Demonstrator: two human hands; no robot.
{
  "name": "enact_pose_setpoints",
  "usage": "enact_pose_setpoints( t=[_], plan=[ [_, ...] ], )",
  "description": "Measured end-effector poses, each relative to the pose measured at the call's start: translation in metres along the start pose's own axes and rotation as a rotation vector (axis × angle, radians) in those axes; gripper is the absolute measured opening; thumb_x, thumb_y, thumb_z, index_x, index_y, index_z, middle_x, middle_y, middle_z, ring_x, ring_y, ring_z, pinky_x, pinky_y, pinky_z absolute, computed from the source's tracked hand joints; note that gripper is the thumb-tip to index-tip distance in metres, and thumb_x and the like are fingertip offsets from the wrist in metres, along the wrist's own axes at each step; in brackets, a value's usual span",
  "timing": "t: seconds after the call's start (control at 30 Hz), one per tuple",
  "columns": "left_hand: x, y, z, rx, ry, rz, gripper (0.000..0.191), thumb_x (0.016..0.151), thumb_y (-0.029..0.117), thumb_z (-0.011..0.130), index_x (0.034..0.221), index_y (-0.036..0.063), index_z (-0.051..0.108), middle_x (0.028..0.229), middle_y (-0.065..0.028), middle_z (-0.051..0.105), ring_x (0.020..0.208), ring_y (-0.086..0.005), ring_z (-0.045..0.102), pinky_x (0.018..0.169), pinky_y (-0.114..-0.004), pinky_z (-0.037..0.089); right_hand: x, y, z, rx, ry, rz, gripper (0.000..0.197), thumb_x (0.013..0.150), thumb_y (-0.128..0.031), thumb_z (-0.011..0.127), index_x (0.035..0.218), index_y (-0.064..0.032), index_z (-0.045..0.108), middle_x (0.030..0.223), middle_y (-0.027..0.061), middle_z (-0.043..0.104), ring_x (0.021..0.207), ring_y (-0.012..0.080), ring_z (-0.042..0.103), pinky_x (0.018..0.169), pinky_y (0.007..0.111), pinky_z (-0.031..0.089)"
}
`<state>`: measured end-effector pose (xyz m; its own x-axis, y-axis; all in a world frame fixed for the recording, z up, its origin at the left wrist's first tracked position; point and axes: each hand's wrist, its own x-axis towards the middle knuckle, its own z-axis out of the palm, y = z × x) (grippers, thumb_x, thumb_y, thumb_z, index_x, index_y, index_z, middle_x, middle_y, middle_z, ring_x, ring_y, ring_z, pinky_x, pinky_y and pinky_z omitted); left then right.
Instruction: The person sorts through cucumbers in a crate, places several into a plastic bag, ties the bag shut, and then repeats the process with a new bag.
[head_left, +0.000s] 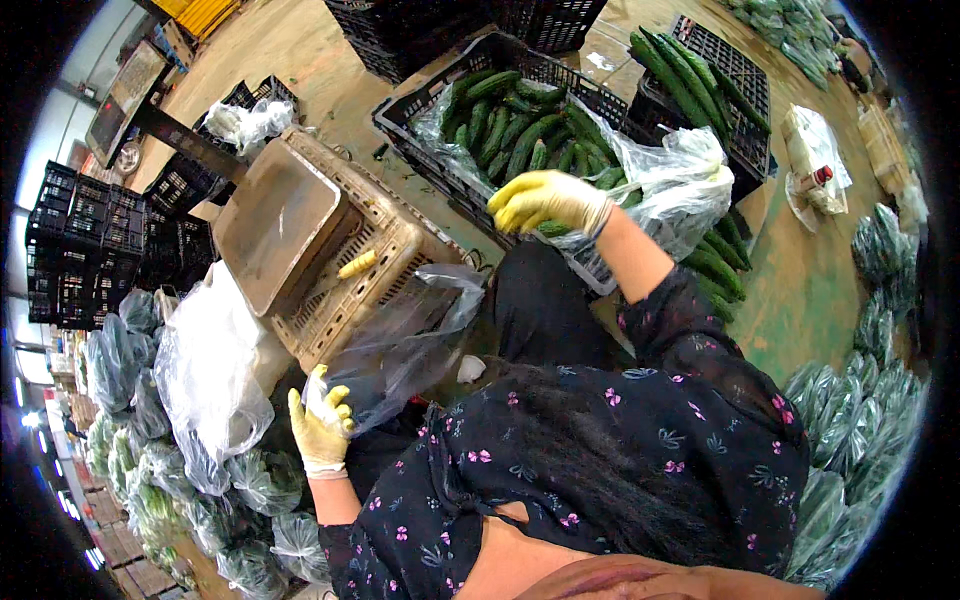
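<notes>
My left hand (322, 420), in a pale yellow glove, grips the edge of a clear plastic bag (405, 345). The bag hangs loosely between that hand and my knee, in front of a tan plastic crate. My right hand (551, 202), gloved alike, hovers over the near side of a black crate (442, 184) lined with clear plastic film (686, 172). Its fingers bend downward, and their undersides are hidden. Many green cucumbers (517, 131) fill the crate, and one lies just below that hand.
A scale with a flat metal pan (277, 225) rests on the upturned tan crate (390, 255), beside a yellow roll (358, 264). More cucumbers (679, 75) top a black crate at right. White plastic bags (214, 360) and bagged greens (255, 480) lie left; further bagged produce (855, 442) lines the right.
</notes>
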<state>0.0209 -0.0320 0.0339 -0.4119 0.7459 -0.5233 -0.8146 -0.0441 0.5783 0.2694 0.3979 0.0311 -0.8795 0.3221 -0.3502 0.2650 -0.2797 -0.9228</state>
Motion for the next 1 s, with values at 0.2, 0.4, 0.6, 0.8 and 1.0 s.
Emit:
enact_pose_setpoints(
  t=[0.2,0.4,0.6,0.8,1.0],
  plan=[
    [-0.005,0.025,0.009,0.072,0.036,0.014,0.068,0.088,0.06,0.041,0.138,0.0155,0.032,0.095,-0.0153,0.064,0.061,-0.021,0.06,0.046,-0.031,0.049,0.085,0.108,-0.168,-0.067,0.657,0.289,0.034,0.079,-0.019,0.064,0.112,-0.0119,0.06,0.096,0.0088,0.067,0.081,0.0181,0.065,0.068,0.03,0.05],
    [0.007,0.023,0.003,-0.114,-0.033,0.099,0.076,0.086,0.059,0.047,0.141,0.0123,0.022,0.099,-0.023,0.062,0.07,-0.0283,0.064,0.051,-0.037,0.054,0.152,0.126,-0.183,-0.862,0.821,0.453,0.051,0.068,-0.034,0.068,0.111,-0.0072,0.061,0.119,0.014,0.059,0.11,0.0272,0.055,0.091,0.036,0.044],
    [0.018,0.028,0.005,-0.154,-0.143,0.086,0.071,0.09,0.053,0.044,0.141,0.0108,0.016,0.107,-0.0265,0.058,0.077,-0.0318,0.064,0.058,-0.042,0.055,0.177,0.106,-0.173,-0.808,0.75,0.627,0.059,0.067,-0.038,0.069,0.115,-0.0056,0.059,0.121,0.013,0.057,0.111,0.0278,0.055,0.091,0.037,0.044],
    [0.031,0.034,0.013,-0.124,-0.13,0.077,0.071,0.09,0.053,0.044,0.141,0.0101,0.016,0.107,-0.0266,0.058,0.075,-0.0326,0.065,0.058,-0.042,0.055,0.172,0.164,-0.196,-0.077,0.931,0.111,0.051,0.065,-0.009,0.077,0.112,-0.0039,0.058,0.108,0.0028,0.062,0.097,0.012,0.056,0.083,0.028,0.046],
    [0.029,0.028,0.009,-0.13,-0.095,0.073,0.07,0.09,0.053,0.044,0.141,0.0105,0.02,0.105,-0.0258,0.059,0.073,-0.0305,0.063,0.055,-0.04,0.054,0.108,0.129,-0.161,-0.078,0.793,-0.183,0.041,0.063,-0.004,0.078,0.101,-0.0045,0.064,0.094,-0.0003,0.063,0.088,0.0113,0.055,0.081,0.026,0.045]
  ],
)
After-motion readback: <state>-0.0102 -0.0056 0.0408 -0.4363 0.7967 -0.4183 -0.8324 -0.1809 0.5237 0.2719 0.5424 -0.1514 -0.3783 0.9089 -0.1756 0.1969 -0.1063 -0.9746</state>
